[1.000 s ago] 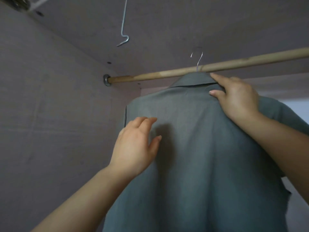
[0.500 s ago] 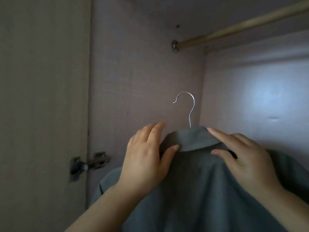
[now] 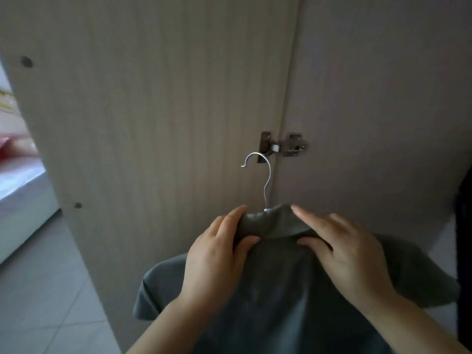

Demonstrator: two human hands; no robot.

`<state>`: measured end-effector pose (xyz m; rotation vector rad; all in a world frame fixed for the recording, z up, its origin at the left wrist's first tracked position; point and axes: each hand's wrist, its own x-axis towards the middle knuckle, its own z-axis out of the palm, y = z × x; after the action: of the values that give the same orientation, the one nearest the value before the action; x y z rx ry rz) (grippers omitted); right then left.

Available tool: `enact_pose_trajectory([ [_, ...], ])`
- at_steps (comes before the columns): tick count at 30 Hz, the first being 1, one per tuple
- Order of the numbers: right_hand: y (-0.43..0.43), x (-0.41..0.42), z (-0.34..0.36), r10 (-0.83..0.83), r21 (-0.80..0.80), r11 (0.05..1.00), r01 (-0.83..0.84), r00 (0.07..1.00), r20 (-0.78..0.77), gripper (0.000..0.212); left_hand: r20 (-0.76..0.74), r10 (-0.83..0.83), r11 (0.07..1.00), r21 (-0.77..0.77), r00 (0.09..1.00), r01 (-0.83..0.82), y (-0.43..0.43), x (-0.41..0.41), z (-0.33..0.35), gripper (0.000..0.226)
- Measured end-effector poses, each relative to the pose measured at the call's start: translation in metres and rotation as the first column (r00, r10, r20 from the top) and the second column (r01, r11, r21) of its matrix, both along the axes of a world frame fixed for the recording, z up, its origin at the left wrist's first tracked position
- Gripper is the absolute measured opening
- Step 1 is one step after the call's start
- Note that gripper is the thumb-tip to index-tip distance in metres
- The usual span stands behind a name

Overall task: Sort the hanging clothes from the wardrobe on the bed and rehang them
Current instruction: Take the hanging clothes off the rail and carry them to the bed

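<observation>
While both hands held it up close before the open wardrobe door point(image 3: 153, 123), the grey-green collared shirt point(image 3: 281, 302) hung at six o'clock in the view. It sat on a hanger whose metal hook point(image 3: 263, 175) rose free at twelve o'clock from the collar point(image 3: 273, 223). The left hand point(image 3: 217, 264) pinched the collar's nine o'clock end, fingers over the top and thumb beneath. The right hand point(image 3: 350, 256) grasped the three o'clock end, forefinger laid along the fold and thumb tucked under.

The hook's tip pointed toward nine o'clock and stood just below the door hinge point(image 3: 283, 146), which joined the door to the wardrobe side panel point(image 3: 383, 98) at one o'clock. The door's outer edge slanted from ten o'clock down to seven o'clock. Beyond that edge lay open tiled floor point(image 3: 38, 290), with the side of a bed point(image 3: 20, 198) at nine o'clock. The shirt's sleeves spread wide; the right one reached near a dark shape point(image 3: 464, 251) at the three o'clock border, too dim to identify.
</observation>
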<state>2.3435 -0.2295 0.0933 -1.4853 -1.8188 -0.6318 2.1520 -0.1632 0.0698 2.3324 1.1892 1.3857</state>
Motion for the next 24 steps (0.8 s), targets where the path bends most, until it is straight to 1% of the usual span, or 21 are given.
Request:
enact_pose_trajectory([
  [5, 0.025, -0.059, -0.035, 0.184, -0.031, 0.982, -0.186, 0.981, -0.061, 0.043, -0.009, 0.206, 0.977, -0.045, 0.978, -0.207, -0.011, -0.068, -0.032, 0.039],
  [9, 0.037, -0.114, -0.054, 0.295, -0.057, 0.951, -0.302, 0.949, -0.108, 0.044, -0.003, 0.338, 0.937, -0.096, 0.941, -0.337, -0.023, -0.124, -0.046, 0.039],
  [13, 0.05, -0.174, -0.065, 0.396, -0.062, 0.911, -0.407, 0.907, -0.143, 0.046, 0.003, 0.455, 0.885, -0.114, 0.89, -0.452, -0.033, -0.181, -0.05, 0.04],
  [17, 0.061, -0.238, -0.072, 0.493, -0.138, 0.843, -0.52, 0.849, -0.188, 0.047, 0.003, 0.568, 0.816, -0.127, 0.823, -0.563, -0.042, -0.239, -0.05, 0.039],
  [20, 0.07, -0.287, -0.074, 0.539, -0.22, 0.784, -0.581, 0.812, -0.223, 0.057, 0.003, 0.646, 0.755, -0.151, 0.764, -0.638, -0.046, -0.284, -0.055, 0.038],
  [24, 0.082, -0.356, -0.079, 0.617, -0.277, 0.699, -0.659, 0.752, -0.23, 0.056, -0.013, 0.719, 0.68, -0.195, 0.695, -0.707, -0.048, -0.349, -0.062, 0.038],
])
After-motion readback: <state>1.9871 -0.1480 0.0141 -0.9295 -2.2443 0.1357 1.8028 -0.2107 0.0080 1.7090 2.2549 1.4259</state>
